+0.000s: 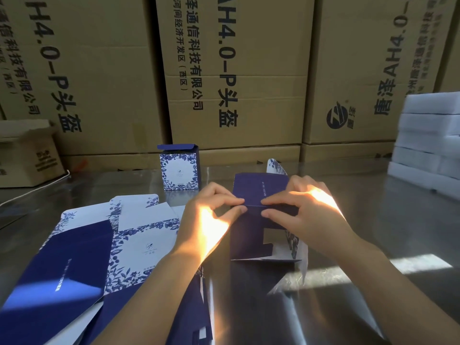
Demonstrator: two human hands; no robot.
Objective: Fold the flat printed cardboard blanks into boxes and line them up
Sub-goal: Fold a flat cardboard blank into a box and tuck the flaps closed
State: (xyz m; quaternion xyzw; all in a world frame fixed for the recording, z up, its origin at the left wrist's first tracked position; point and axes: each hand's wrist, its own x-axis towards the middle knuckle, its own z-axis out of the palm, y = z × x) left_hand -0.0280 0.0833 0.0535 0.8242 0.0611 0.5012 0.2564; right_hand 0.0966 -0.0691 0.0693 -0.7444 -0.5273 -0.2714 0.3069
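While both forearms reach in from lower frame, left hand [211,212] and right hand [306,210] meet at centre, fingers curled, thumb and forefinger of each pinching navy flap of half-folded box [249,235] on steel table [373,220]. Finished blue-floral box [179,170] upright beyond, centre-left. Flat blanks [74,257] fanned lower left. Brown cartons [249,70] behind read "AH4.0-P头盔"; white print on navy panel too small to read.
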